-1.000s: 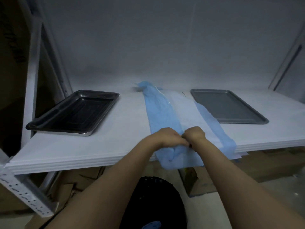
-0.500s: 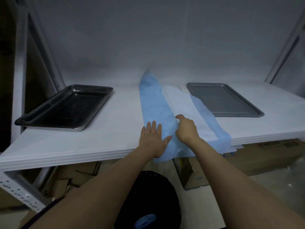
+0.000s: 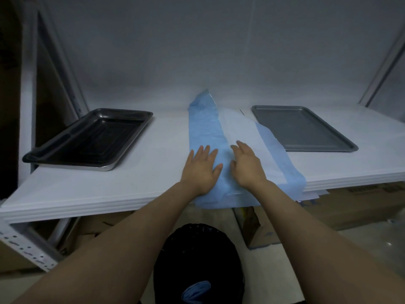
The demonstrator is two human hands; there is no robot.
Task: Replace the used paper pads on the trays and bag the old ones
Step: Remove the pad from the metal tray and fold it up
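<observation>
Now the left hand (image 3: 200, 165) and right hand (image 3: 246, 166) are resting on the blue pad (image 3: 206, 126), grips open, between the black tray (image 3: 98, 139) and grey tray (image 3: 300, 128).

Paper pad (image 3: 207, 130): light blue with a white centre panel, plain, no print. Left tray (image 3: 87, 139) glossy black with a silvery rim; right tray (image 3: 304, 128) matte dark grey. Tabletop (image 3: 131, 172) white; bin bag (image 3: 197, 255) below it black, holding a blue wad (image 3: 196, 290).

No writing here can be read. Dark print runs along the cardboard box (image 3: 370, 194) under the shelf's (image 3: 87, 189) right front edge, but it is too blurred to make out.
</observation>
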